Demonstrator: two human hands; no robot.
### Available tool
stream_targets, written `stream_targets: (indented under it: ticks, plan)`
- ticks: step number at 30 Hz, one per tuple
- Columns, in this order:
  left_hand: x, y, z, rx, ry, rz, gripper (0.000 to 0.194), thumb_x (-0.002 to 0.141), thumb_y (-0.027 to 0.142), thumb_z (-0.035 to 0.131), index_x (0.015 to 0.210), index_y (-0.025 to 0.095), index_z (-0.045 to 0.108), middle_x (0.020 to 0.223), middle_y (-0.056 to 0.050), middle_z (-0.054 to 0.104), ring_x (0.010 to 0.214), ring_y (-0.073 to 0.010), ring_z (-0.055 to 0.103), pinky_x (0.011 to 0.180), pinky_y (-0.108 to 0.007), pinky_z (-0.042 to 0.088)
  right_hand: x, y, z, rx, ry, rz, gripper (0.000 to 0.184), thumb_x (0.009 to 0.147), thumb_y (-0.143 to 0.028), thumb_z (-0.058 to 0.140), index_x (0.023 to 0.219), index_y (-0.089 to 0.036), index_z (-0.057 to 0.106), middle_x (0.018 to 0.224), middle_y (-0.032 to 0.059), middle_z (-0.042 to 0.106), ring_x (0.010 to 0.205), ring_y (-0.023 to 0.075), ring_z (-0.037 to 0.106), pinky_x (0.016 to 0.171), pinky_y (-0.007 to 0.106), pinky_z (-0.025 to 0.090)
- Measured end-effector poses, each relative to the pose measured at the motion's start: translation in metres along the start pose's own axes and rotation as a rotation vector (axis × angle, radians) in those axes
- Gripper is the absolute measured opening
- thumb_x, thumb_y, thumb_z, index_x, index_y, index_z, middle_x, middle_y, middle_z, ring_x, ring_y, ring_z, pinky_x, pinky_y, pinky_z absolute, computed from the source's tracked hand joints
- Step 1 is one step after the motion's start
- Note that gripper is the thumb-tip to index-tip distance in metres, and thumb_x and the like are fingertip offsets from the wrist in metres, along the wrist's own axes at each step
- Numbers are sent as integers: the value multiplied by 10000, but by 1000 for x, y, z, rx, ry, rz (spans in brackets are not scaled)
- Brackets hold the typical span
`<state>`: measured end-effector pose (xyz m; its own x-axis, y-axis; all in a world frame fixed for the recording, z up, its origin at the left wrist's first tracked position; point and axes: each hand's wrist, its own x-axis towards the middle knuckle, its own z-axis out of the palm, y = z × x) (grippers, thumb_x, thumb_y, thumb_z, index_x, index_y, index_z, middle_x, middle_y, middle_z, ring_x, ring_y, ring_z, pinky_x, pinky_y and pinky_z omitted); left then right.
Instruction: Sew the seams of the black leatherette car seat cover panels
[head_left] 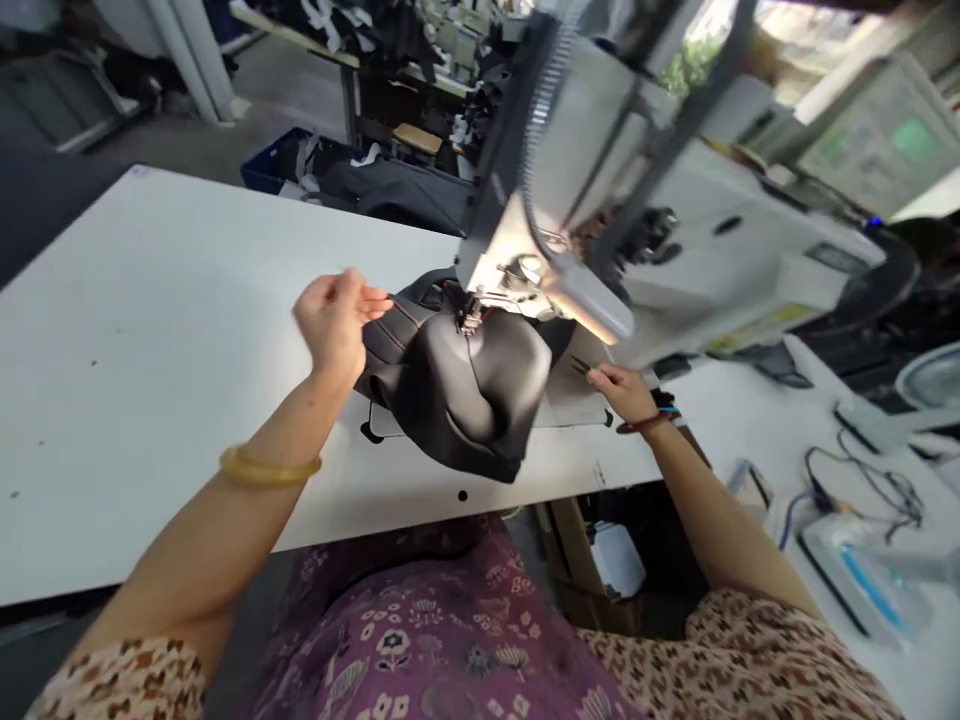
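A black, leather-like sewn piece (480, 375) with stitched seams lies bunched under the needle and presser foot (470, 315) of a sewing machine (739, 235). At its left side my left hand (334, 325) is raised, thumb and fingers pinched together at the piece's upper left edge. To the right of the material, my right hand (624, 392) is closed around dark tweezers (580, 365), whose two slim tips point left toward the piece. The tips are apart from the material. A lamp on the machine head lights the needle area.
The white table (172, 330) stretches left, its front edge close to my body. Beyond it stands a blue crate (262, 165) with dark cloth. Cables (870, 490) and a pale box-like device (870, 575) lie at right. A cardboard box (574, 560) is below the table.
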<state>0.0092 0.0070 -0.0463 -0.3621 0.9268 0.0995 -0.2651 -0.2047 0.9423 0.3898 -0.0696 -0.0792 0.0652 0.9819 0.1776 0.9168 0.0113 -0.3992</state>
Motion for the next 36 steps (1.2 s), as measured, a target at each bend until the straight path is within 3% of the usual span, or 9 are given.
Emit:
stream_targets:
  ticks: [4,6,8,13,17,22,26,30,36]
  plan:
    - [-94,41,-8,153,-8,390,201,903,223,399,826,282,575,779,51,668,687,-97,658,690,-290,553,-98,47,2,-3,-4,266,667,690,-824,333,502,-189,418,473,-34,336,508,95,348,506,248,268]
    - [-149,38,8,337,-434,560,313,911,146,317,980,300,581,966,21,691,912,-128,669,821,-312,547,-132,72,11,-21,-11,394,634,700,-793,351,516,-194,446,464,-24,366,501,108,366,500,252,263]
    - [-197,14,31,625,-1201,675,443,860,53,333,1178,280,542,1293,-34,573,1210,-174,534,1001,-350,465,-150,92,25,-43,-22,496,576,725,-733,392,564,-191,502,480,-9,425,499,121,395,497,252,277]
    - [-248,-50,38,869,-1648,716,454,722,38,594,1125,245,619,1368,-99,501,1278,-320,453,999,-509,437,-152,115,68,-91,30,560,491,803,-503,466,1063,-106,591,804,109,618,672,187,529,605,286,391]
    - [-222,-39,-33,925,-1325,869,282,872,172,475,1088,260,633,1128,-28,675,1078,-152,611,952,-301,488,-142,113,81,-132,99,458,465,831,-382,445,1157,-85,592,1161,224,534,1055,312,495,853,420,391]
    - [-151,-9,-104,1140,-717,810,266,926,226,401,1059,169,625,1117,-116,651,1054,-213,605,917,-384,502,-109,61,66,-52,121,219,394,800,-391,521,1071,-134,645,1218,178,556,1181,340,438,977,485,339]
    - [-97,-25,-94,1261,-501,761,361,896,287,475,1226,148,525,1275,-159,549,1181,-271,520,982,-449,447,-64,-33,52,347,-21,54,556,730,-554,599,1138,-176,575,1142,106,628,891,215,621,788,348,478]
    - [-63,-50,-65,1346,-489,733,369,858,261,522,1204,134,529,1229,-145,576,1126,-264,536,943,-402,460,-24,-102,48,182,-78,5,484,708,-634,587,909,-194,617,892,72,690,803,231,634,615,282,416]
    - [-18,-51,-62,1440,-521,727,257,903,255,417,752,186,614,785,-90,639,831,-235,590,769,-354,469,-19,-73,59,124,-92,-207,562,843,-650,317,663,-190,585,718,77,670,700,221,624,581,283,378]
